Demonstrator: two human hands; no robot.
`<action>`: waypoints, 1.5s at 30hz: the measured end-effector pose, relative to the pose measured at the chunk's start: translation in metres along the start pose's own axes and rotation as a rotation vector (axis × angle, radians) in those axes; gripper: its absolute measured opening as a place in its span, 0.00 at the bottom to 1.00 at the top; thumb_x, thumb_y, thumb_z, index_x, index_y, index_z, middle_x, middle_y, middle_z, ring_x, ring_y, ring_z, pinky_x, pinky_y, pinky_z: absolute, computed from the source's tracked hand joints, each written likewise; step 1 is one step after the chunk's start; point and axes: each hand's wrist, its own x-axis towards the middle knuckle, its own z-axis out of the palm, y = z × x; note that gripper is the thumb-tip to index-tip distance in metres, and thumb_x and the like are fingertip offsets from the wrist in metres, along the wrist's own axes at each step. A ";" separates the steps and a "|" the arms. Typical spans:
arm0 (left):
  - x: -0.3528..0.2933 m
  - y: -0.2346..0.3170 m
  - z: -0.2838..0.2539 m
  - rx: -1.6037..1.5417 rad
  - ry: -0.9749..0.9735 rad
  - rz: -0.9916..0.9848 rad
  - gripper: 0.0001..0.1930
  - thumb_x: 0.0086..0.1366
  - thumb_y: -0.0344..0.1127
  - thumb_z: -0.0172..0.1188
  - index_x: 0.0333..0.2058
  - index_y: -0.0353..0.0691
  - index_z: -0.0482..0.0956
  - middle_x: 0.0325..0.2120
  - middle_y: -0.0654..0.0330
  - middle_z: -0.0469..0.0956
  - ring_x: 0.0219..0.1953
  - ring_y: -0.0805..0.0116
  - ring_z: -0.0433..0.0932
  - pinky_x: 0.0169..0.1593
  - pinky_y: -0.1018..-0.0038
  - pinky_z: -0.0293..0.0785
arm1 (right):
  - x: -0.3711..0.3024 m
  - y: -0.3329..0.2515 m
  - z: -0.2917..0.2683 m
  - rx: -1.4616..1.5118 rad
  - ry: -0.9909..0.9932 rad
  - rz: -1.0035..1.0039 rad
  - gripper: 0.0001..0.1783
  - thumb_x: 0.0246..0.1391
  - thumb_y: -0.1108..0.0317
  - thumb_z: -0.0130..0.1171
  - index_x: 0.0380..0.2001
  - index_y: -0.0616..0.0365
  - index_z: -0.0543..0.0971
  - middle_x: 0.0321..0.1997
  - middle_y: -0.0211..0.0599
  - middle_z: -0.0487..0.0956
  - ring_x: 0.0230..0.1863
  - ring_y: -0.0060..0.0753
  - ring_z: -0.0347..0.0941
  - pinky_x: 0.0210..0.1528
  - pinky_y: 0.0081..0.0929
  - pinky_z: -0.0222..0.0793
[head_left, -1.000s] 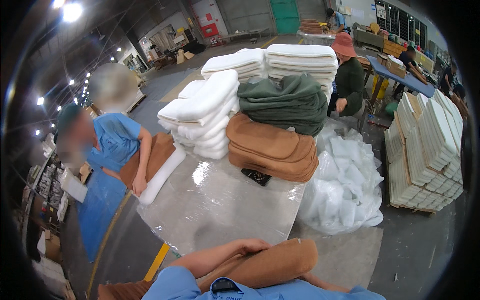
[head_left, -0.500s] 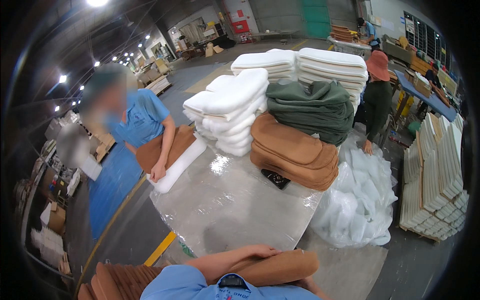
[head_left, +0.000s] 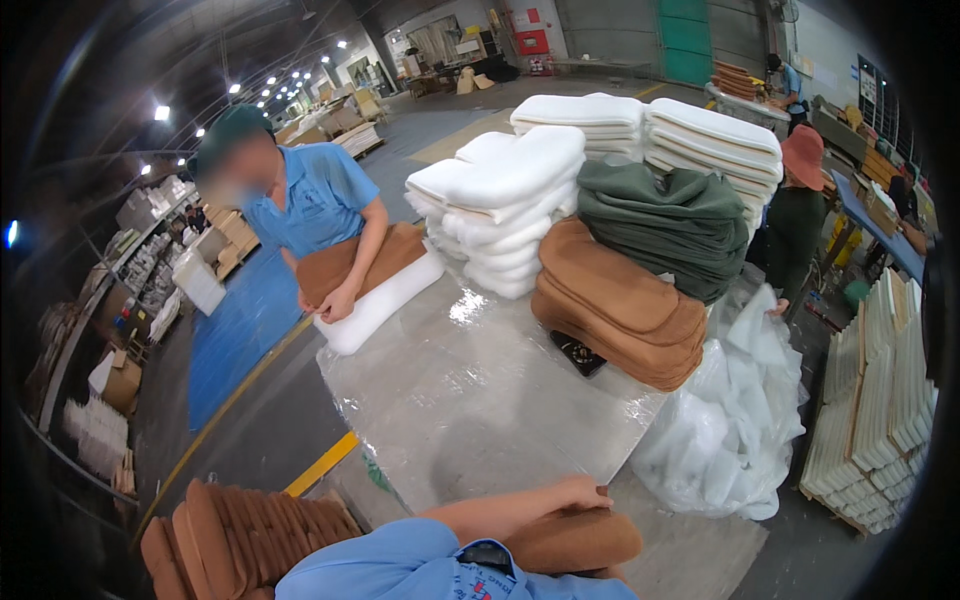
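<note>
A brown padded cushion (head_left: pixel 575 540) lies close against my body at the lower edge. My left hand (head_left: pixel 580 492) reaches across to its far side, fingers closed on a bit of its brown fabric. My right hand is hidden behind the cushion; only a sliver of that arm shows. Just beyond is the plastic-covered table (head_left: pixel 470 400), with a brown stack of cushion covers (head_left: pixel 615 310) on it. Across the table's left corner, a co-worker (head_left: pixel 315 200) in a blue shirt holds a brown cover (head_left: pixel 365 260) over a white foam pad (head_left: pixel 385 305).
White padding stacks (head_left: pixel 510 190) and a dark green fabric pile (head_left: pixel 660 220) fill the table's far side. A black object (head_left: pixel 577 355) sits beside the brown stack. Clear plastic-wrapped padding (head_left: pixel 725 430) bulges at right, near white panels (head_left: pixel 870 400). Brown cushions (head_left: pixel 240 535) stand at my lower left.
My left hand has gone from lying along the cushion to gripping fabric at its far edge. The view has swung left. The co-worker's hands have drawn closer together on the brown cover.
</note>
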 end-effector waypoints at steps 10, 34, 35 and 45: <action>0.006 -0.005 0.036 0.041 0.430 0.174 0.21 0.78 0.53 0.45 0.41 0.42 0.76 0.36 0.48 0.85 0.42 0.44 0.84 0.41 0.46 0.77 | 0.019 0.016 -0.054 -0.130 0.233 0.123 0.12 0.63 0.58 0.63 0.45 0.51 0.80 0.40 0.35 0.84 0.39 0.40 0.82 0.40 0.38 0.76; 0.030 -0.009 0.043 0.124 0.440 0.095 0.22 0.78 0.56 0.45 0.37 0.46 0.78 0.30 0.48 0.85 0.34 0.40 0.84 0.37 0.45 0.76 | -0.026 0.102 -0.092 -0.060 0.541 0.205 0.12 0.63 0.55 0.63 0.40 0.50 0.81 0.36 0.34 0.84 0.35 0.39 0.81 0.36 0.38 0.74; 0.029 -0.011 0.040 0.142 0.413 0.090 0.21 0.77 0.56 0.46 0.38 0.46 0.79 0.31 0.48 0.85 0.35 0.40 0.84 0.38 0.45 0.77 | -0.027 0.105 -0.087 -0.057 0.538 0.198 0.12 0.63 0.55 0.63 0.40 0.50 0.81 0.36 0.34 0.84 0.35 0.39 0.81 0.36 0.38 0.74; -0.034 -0.063 -0.008 0.013 0.035 0.041 0.25 0.74 0.59 0.51 0.49 0.46 0.86 0.44 0.45 0.84 0.50 0.41 0.81 0.52 0.51 0.76 | -0.009 0.116 -0.055 -0.034 0.460 0.133 0.13 0.63 0.53 0.63 0.38 0.50 0.82 0.34 0.33 0.84 0.34 0.39 0.81 0.34 0.37 0.73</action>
